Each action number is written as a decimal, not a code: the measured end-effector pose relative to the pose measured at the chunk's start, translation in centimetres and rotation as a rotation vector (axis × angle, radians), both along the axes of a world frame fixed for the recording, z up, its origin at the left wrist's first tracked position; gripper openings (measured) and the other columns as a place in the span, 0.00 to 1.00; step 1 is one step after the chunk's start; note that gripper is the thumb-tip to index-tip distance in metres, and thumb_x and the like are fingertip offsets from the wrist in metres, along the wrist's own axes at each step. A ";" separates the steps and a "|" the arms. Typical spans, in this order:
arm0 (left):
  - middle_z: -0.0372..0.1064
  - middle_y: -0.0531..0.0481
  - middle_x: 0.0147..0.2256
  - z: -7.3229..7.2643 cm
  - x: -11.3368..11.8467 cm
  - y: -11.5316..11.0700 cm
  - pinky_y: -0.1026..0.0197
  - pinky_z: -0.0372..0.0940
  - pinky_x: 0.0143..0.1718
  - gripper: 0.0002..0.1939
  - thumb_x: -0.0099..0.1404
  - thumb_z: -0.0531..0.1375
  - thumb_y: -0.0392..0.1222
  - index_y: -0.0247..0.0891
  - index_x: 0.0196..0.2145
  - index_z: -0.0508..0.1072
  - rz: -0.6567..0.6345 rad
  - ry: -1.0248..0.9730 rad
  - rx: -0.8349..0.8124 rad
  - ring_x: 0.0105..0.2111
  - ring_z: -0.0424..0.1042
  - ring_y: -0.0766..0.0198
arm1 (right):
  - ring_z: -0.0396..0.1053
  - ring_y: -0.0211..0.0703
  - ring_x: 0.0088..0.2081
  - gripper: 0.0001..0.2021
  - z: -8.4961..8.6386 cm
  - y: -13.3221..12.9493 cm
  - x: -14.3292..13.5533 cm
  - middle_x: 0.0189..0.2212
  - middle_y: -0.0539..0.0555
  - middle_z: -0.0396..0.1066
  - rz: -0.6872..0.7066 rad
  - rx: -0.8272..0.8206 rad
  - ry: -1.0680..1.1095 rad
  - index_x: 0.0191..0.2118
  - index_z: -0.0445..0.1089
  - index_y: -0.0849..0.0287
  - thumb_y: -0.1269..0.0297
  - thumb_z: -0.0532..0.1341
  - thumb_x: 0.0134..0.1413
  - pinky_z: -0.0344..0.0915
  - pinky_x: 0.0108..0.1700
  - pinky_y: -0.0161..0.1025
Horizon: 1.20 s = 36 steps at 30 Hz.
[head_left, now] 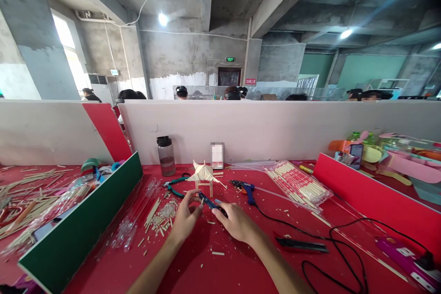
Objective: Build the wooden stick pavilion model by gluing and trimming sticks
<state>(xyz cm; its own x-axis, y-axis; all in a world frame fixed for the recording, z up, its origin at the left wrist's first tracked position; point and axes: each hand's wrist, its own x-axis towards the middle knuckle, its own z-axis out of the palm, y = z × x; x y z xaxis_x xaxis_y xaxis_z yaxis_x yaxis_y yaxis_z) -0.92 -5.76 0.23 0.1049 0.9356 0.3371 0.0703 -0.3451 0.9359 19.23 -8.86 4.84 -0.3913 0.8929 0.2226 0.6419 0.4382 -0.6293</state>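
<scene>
My right hand (pixel 233 220) is closed round the handles of dark blue pliers or cutters (pixel 208 200), whose jaws point up and left. My left hand (pixel 188 216) pinches a small piece of wooden stick (pixel 202 201) at those jaws. Just beyond both hands stands a small model made of light wooden sticks (pixel 203 172), with a pointed roof and thin legs. Left of the model lies a teal and black ring-shaped tool or cord (pixel 175 189). A pile of short cut stick pieces (pixel 166 217) is beside my left hand.
A blue glue gun (pixel 248 191) with a black cable lies right of the model. Behind are a bottle (pixel 166 158) and a white divider (pixel 275 131). Packed sticks (pixel 298 183), a black cutter (pixel 303 245) and a purple power strip (pixel 406 257) are to the right. A green board (pixel 86 220) stands left.
</scene>
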 end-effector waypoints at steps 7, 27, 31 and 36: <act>0.69 0.52 0.36 0.4 0.2 -0.3 0.62 0.68 0.31 0.20 0.61 0.62 0.45 0.39 0.50 0.66 0.022 -0.037 -0.027 0.26 0.71 0.67 | 0.72 0.45 0.32 0.22 -0.3 0.3 0.1 0.32 0.55 0.78 0.030 -0.012 0.014 0.42 0.75 0.59 0.52 0.48 0.70 0.57 0.32 0.34; 0.70 0.52 0.34 0.5 0.4 -0.4 0.63 0.67 0.28 0.20 0.58 0.63 0.45 0.39 0.48 0.67 0.063 -0.039 -0.031 0.23 0.71 0.67 | 0.74 0.47 0.35 0.23 -1.0 0.3 -0.1 0.34 0.57 0.78 -0.027 0.049 -0.109 0.41 0.73 0.58 0.51 0.46 0.71 0.58 0.35 0.35; 0.69 0.53 0.35 0.0 0.4 -0.2 0.65 0.65 0.27 0.20 0.59 0.63 0.45 0.39 0.48 0.67 0.056 -0.031 -0.032 0.23 0.70 0.68 | 0.76 0.51 0.39 0.23 -1.2 0.3 -0.2 0.36 0.59 0.79 -0.062 0.073 -0.209 0.42 0.73 0.58 0.50 0.45 0.71 0.59 0.37 0.36; 0.69 0.53 0.34 -0.1 0.4 -0.1 0.65 0.64 0.27 0.20 0.59 0.63 0.45 0.39 0.48 0.66 0.056 -0.033 -0.028 0.23 0.70 0.68 | 0.77 0.53 0.39 0.25 -1.2 0.2 -0.2 0.36 0.60 0.79 -0.104 0.100 -0.284 0.41 0.73 0.58 0.49 0.43 0.71 0.58 0.37 0.38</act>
